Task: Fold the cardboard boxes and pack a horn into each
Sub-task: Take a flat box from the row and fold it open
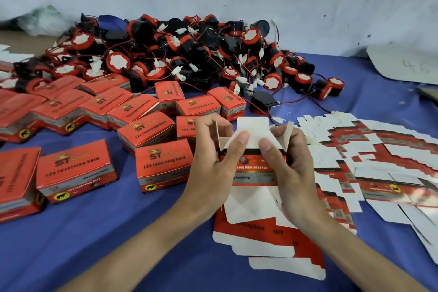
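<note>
1. Cardboard box (254, 173), half erected, is held above the worktop's (118, 232) near middle, over flat blanks (272, 239).
2. Left hand (213, 159) and right hand (292, 163) both grip its sides, thumbs on the white end flap (252, 129).
3. That end looks mid-closing; next the flap needs tucking squarely, before reaching to the far-edge horn pile (189, 50).

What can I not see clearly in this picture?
- Inside of the half-folded box: head view, hidden by the left hand and right hand.
- Contents of the closed boxes: head view, lids hide them.
- Leftmost box: head view, cut off by the frame.
- Small print on the flat blanks: head view, blurred.
</note>
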Motion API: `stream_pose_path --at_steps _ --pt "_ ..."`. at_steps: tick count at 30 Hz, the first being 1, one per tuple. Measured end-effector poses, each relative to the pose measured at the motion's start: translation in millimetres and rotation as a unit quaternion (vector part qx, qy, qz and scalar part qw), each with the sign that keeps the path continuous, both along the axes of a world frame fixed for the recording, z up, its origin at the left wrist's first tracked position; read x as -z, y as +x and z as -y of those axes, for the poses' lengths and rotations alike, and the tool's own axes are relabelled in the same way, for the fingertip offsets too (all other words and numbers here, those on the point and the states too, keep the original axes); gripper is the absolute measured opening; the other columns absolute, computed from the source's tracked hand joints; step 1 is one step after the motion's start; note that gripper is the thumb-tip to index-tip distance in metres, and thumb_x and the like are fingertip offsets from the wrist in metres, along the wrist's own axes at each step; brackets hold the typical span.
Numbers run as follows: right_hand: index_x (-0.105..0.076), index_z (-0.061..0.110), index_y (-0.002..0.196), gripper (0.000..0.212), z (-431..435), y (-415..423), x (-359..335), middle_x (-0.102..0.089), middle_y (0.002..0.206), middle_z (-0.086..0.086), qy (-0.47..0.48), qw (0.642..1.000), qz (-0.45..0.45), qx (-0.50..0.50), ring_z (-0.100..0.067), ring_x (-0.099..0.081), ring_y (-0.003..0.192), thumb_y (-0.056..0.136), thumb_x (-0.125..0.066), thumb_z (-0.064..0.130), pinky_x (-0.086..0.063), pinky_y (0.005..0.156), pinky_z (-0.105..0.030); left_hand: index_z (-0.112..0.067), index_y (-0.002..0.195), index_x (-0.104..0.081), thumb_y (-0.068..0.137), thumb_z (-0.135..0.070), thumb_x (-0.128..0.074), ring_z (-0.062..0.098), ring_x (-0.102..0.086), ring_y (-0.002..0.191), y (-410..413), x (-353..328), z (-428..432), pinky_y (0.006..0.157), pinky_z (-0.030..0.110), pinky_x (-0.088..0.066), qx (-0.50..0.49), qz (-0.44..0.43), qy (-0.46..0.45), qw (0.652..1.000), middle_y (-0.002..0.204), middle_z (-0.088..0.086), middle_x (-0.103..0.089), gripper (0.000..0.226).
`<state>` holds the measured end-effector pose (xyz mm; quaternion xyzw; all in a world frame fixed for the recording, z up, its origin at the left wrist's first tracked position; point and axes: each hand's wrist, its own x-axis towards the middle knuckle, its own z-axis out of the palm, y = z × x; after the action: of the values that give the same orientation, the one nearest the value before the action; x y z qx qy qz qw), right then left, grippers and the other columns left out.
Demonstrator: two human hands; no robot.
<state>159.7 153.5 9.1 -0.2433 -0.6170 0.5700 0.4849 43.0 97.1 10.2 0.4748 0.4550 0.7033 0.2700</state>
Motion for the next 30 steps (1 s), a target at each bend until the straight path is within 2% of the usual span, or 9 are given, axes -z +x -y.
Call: stream_pose_path --at_steps 5,8,10,13,15,19,21,25,30 --pt "-0.052 0.054 0.109 0.032 -1.2 -0.9 -1.1 -0.065 0.093 -0.002 0.038 0.999 0.007 0.000 -0.019 -0.067 0.087 0.082 -0.062 0.040 -0.057 0.071 -0.032 -0.034 0.092 -0.059 0.091 -0.039 -0.047 0.011 -0.069 0.082 -1.3 -1.4 -1.9 0.065 0.022 -0.056 0.050 -0.005 -0.035 0.998 0.086 -0.007 -0.067 0.013" --pt "-0.065 0.050 0.104 0.020 0.6 -4.2 -1.8 -0.067 0.099 0.016 0.058 0.998 0.015 0.002 -0.010 -0.066 0.096 0.090 -0.056 0.038 -0.056 0.073 -0.026 -0.018 0.103 -0.061 0.089 -0.043 -0.046 0.019 -0.068 0.088 -2.5 -2.5 -1.2 0.072 0.028 -0.058 0.079 -0.007 -0.060 0.995 0.095 0.008 -0.066 0.033" --pt "-0.069 0.045 0.097 0.018 1.4 -5.1 0.2 -0.067 0.099 0.008 0.052 0.998 0.026 0.011 -0.016 -0.066 0.096 0.088 -0.054 0.043 -0.057 0.076 -0.033 -0.019 0.105 -0.060 0.088 -0.043 -0.046 0.017 -0.068 0.090 -2.1 -3.3 -0.5 0.071 0.025 -0.057 0.093 -0.011 -0.054 0.994 0.100 0.011 -0.063 0.032" --pt "-0.067 0.037 0.085 0.021 1.5 -4.4 -2.5 -0.059 0.097 -0.008 0.046 0.998 0.038 0.015 -0.021 -0.064 0.090 0.083 -0.050 0.049 -0.057 0.075 -0.041 -0.043 0.081 -0.061 0.090 -0.037 -0.047 0.020 -0.065 0.091 0.7 -3.8 0.2 0.069 0.025 -0.057 0.048 -0.051 -0.034 0.997 0.103 0.016 -0.054 0.017" --pt "-0.065 0.034 0.077 0.021 1.8 -3.8 -4.0 -0.055 0.088 -0.001 0.065 0.997 0.038 0.014 -0.016 -0.062 0.081 0.085 -0.050 0.046 -0.056 0.069 -0.035 -0.031 0.075 -0.055 0.091 -0.040 -0.051 0.025 -0.063 0.084 2.3 -1.1 1.1 0.067 0.033 -0.059 -0.007 -0.083 -0.025 0.996 0.091 0.013 -0.052 0.019" --pt "-0.060 0.028 0.069 0.026 2.2 -2.3 -1.2 -0.049 0.070 0.007 0.104 0.993 0.042 0.035 -0.008 -0.056 0.068 0.087 -0.050 0.043 -0.051 0.061 -0.026 -0.037 0.100 -0.048 0.086 -0.042 -0.055 0.030 -0.059 0.080 2.9 0.5 2.6 0.069 0.047 -0.055 -0.055 -0.073 0.005 0.996 0.083 0.014 -0.052 0.017" --pt "-0.062 0.036 0.082 0.013 1.1 -2.2 -0.1 -0.054 0.071 0.008 0.111 0.992 0.040 0.045 -0.008 -0.057 0.069 0.086 -0.052 0.042 -0.050 0.062 -0.025 -0.038 0.109 -0.049 0.088 -0.039 -0.051 0.019 -0.060 0.078 4.0 1.4 2.2 0.067 0.035 -0.055 -0.065 -0.095 0.021 0.993 0.082 0.005 -0.052 0.021" --pt "-0.066 0.023 0.090 0.018 -1.4 -2.2 4.0 -0.060 0.083 0.008 0.123 0.991 0.026 0.049 -0.009 -0.059 0.081 0.086 -0.052 0.034 -0.048 0.069 -0.020 -0.008 0.084 -0.065 0.088 -0.029 -0.043 0.014 -0.055 0.092 5.7 6.1 1.4 0.078 0.015 -0.044 -0.102 -0.153 0.029 0.983 0.096 0.007 -0.048 0.031" --pt "-0.064 0.007 0.073 0.032 0.8 -4.9 6.9 -0.066 0.078 0.003 0.123 0.990 0.039 0.064 -0.014 -0.066 0.082 0.086 -0.049 0.032 -0.051 0.074 -0.026 -0.004 0.063 -0.051 0.084 -0.024 -0.045 0.023 -0.056 0.071 6.4 7.4 1.3 0.066 0.036 -0.046 -0.114 -0.160 0.047 0.979 0.073 0.008 -0.050 0.030"
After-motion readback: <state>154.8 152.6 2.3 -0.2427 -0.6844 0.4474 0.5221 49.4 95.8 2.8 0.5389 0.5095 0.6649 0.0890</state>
